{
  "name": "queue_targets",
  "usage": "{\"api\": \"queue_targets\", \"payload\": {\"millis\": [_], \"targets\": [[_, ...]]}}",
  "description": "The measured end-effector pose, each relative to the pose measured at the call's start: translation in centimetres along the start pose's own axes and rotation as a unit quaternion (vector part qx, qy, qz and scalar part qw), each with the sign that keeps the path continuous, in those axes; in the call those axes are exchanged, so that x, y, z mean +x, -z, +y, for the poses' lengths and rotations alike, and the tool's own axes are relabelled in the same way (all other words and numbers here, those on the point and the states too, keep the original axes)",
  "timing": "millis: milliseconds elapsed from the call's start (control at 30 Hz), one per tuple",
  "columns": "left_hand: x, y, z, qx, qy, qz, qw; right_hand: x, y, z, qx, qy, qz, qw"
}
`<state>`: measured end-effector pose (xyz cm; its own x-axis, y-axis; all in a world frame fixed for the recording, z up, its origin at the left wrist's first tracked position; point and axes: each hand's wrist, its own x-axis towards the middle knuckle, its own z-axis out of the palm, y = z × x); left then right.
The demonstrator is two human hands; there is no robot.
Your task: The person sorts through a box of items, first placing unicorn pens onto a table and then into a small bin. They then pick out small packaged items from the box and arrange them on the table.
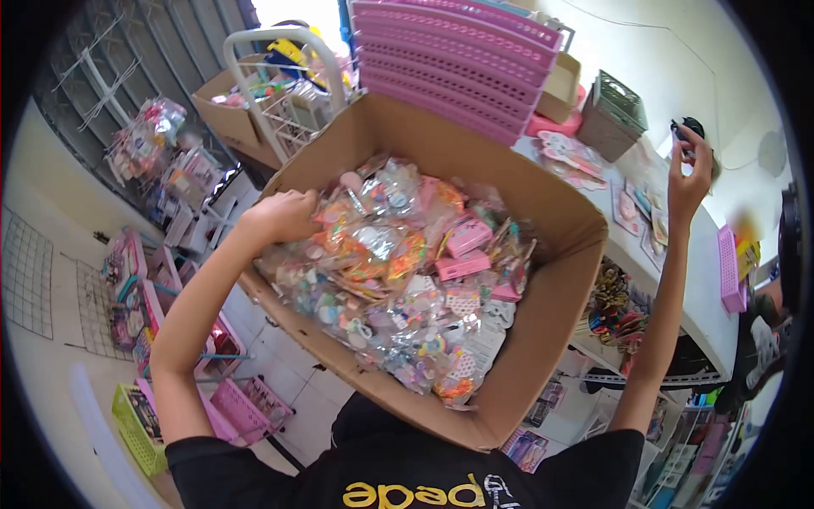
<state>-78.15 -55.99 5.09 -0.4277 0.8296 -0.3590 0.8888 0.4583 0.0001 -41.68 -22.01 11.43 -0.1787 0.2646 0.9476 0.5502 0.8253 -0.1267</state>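
Observation:
A large cardboard box (538,318) stands open in front of me, filled with small clear plastic packets (377,242) of colourful trinkets. Two pink cartons (465,265) lie among them. My left hand (287,216) is closed at the box's left side, its curled fingers against the packets beside orange-filled bags; what it grips is hidden. Out to the right, my right hand (693,174) is raised above the white counter, fingers and thumb pinched around a small black object (688,129) whose kind does not show clearly.
Pink perforated baskets (449,64) are stacked behind the box. A white-framed trolley (297,119) stands at the back left. The white counter (699,314) on the right carries flat packs (627,208) and a grey-green basket (612,114). Pink and green baskets (140,428) sit low on the left.

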Motion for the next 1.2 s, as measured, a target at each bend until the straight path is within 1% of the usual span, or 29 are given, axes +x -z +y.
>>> {"api": "queue_targets", "payload": {"millis": [33,67,100,133,167,200,233,300,333,400,433,500,533,567,600,667,700,733,767,800,867,933,967,1000,1033,1067,1100,1167,1200], "targets": [[-0.6,0.2,-0.3,-0.010,-0.008,0.007,1.000,-0.1,0.5,-4.5,0.084,0.034,-0.082,0.993],[-1.1,0.5,-0.5,-0.018,-0.019,0.014,1.000,-0.6,0.6,-8.7,0.163,0.066,-0.161,0.971],[-2.0,0.6,-0.4,-0.003,-0.020,0.052,0.998,-1.5,0.2,-12.6,0.224,0.145,-0.214,0.940],[-2.6,0.5,-0.6,0.000,-0.025,0.048,0.999,-2.2,-0.2,-16.0,0.231,0.300,-0.310,0.872],[-3.1,0.3,-1.1,-0.006,-0.031,0.108,0.994,-3.9,-0.9,-19.2,0.288,0.313,-0.329,0.843],[-3.4,0.1,-1.6,-0.013,-0.036,0.169,0.985,-6.2,-1.6,-22.3,0.327,0.307,-0.393,0.803],[-3.6,-0.3,-2.2,-0.009,-0.044,0.168,0.985,-7.6,-2.2,-25.4,0.321,0.399,-0.453,0.730],[-3.6,-0.9,-3.1,-0.065,-0.052,0.250,0.965,-11.4,-3.1,-30.1,0.361,0.447,-0.405,0.711],[-3.4,-0.9,-2.9,-0.065,-0.058,0.248,0.965,-12.5,-3.7,-31.2,0.358,0.444,-0.407,0.714],[-3.5,-0.7,-2.4,-0.148,-0.064,0.294,0.942,-14.4,-4.7,-32.7,0.258,0.513,-0.437,0.692],[-3.0,-1.4,-2.8,-0.147,-0.064,0.290,0.943,-15.0,-5.4,-32.4,0.261,0.510,-0.438,0.693],[-1.7,-3.2,-3.8,-0.097,-0.136,0.415,0.895,-15.4,-6.4,-30.4,0.198,0.415,-0.597,0.657],[-1.9,-3.4,-3.9,-0.101,-0.135,0.412,0.895,-15.2,-6.3,-29.5,0.125,0.446,-0.583,0.668],[-2.2,-3.3,-3.8,-0.077,-0.139,0.411,0.898,-14.9,-6.5,-28.8,0.064,0.434,-0.627,0.643],[-2.4,-3.3,-3.6,-0.054,-0.144,0.408,0.900,-14.5,-6.3,-28.0,0.065,0.435,-0.631,0.639],[-2.7,-3.3,-3.4,-0.049,-0.148,0.399,0.903,-13.2,-5.8,-26.2,0.052,0.397,-0.636,0.659],[-2.8,-3.3,-3.3,-0.027,-0.162,0.384,0.908,-12.7,-5.6,-25.5,0.052,0.398,-0.637,0.658],[-2.9,-3.3,-3.2,-0.004,-0.177,0.369,0.912,-12.3,-5.4,-24.8,0.050,0.366,-0.661,0.654],[-2.9,-3.4,-3.2,-0.006,-0.179,0.368,0.912,-12.0,-5.3,-24.2,0.048,0.332,-0.683,0.649],[-2.9,-3.6,-3.2,-0.015,-0.183,0.347,0.920,-11.8,-5.3,-23.6,0.048,0.331,-0.684,0.648],[-2.9,-4.0,-3.0,-0.024,-0.190,0.324,0.927,-11.5,-5.4,-22.5,0.058,0.286,-0.688,0.665],[-2.9,-4.4,-2.8,-0.029,-0.108,0.205,0.972,-10.5,-5.3,-22.0,0.043,0.266,-0.698,0.664],[-2.7,-4.3,-2.7,-0.029,-0.110,0.207,0.972,-10.3,-5.5,-21.5,0.060,0.239,-0.699,0.671],[-2.5,-4.2,-2.6,-0.065,-0.073,0.102,0.990,-10.1,-5.6,-21.0,0.077,0.211,-0.700,0.677],[-2.3,-4.1,-2.4,-0.100,-0.034,-0.005,0.994,-9.8,-5.8,-20.7,0.074,0.212,-0.700,0.678],[-2.0,-4.1,-2.4,-0.104,-0.034,-0.003,0.994,-9.6,-5.9,-20.5,0.096,0.190,-0.718,0.663],[-1.4,-4.0,-2.5,-0.093,-0.034,-0.064,0.993,-9.3,-6.0,-20.3,0.117,0.169,-0.735,0.646],[-0.4,-3.9,-2.2,-0.085,-0.042,-0.165,0.982,-9.0,-6.1,-20.2,0.125,0.178,-0.734,0.644],[0.0,-4.2,-1.9,-0.086,-0.039,-0.163,0.982,-8.9,-6.1,-20.1,0.135,0.182,-0.733,0.642]]}}
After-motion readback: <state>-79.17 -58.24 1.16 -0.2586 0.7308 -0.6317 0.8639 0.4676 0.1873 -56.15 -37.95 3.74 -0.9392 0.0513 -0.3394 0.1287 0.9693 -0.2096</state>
